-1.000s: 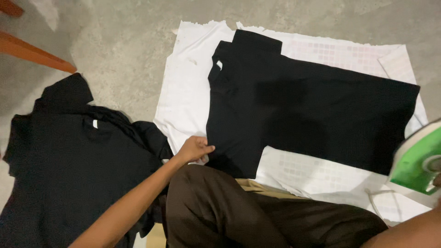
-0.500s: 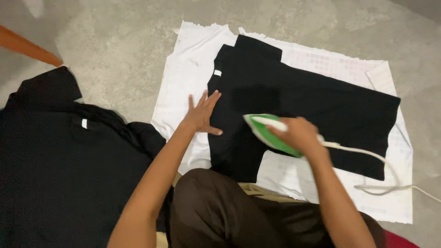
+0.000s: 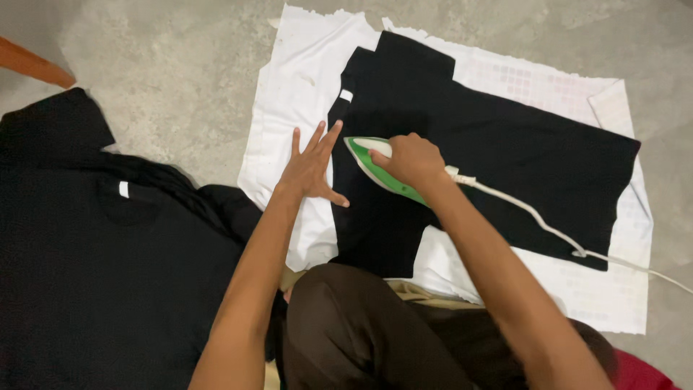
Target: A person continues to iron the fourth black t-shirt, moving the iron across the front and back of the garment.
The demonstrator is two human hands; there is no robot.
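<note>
A pile of black garments [image 3: 108, 267] lies on the concrete floor [image 3: 166, 65], well to the left of the white cloth [image 3: 303, 79], with an orange-brown wooden bar [image 3: 32, 65] at the far left edge above the pile. The white cloth is spread flat on the floor, and a black T-shirt [image 3: 505, 159] lies on it, collar end toward the left, one sleeve pointing up and the other down toward the person's knee [image 3: 346, 318] in dark brown trousers.

The left hand [image 3: 312, 167] rests palm down at the left edge of the black T-shirt, partly on the white cloth; its fingers [image 3: 328, 137] are spread apart and flat, clamped on nothing, the thumb touching the shirt's edge.

Just right of it, the right hand [image 3: 411, 160] has its fingers wrapped tight around the handle of a green and white iron [image 3: 375, 170], which sits on the black T-shirt near the collar end, its pointed tip toward the left hand. A white cord [image 3: 541, 220] runs from the back of the iron across the shirt and off the right side of the white cloth.
</note>
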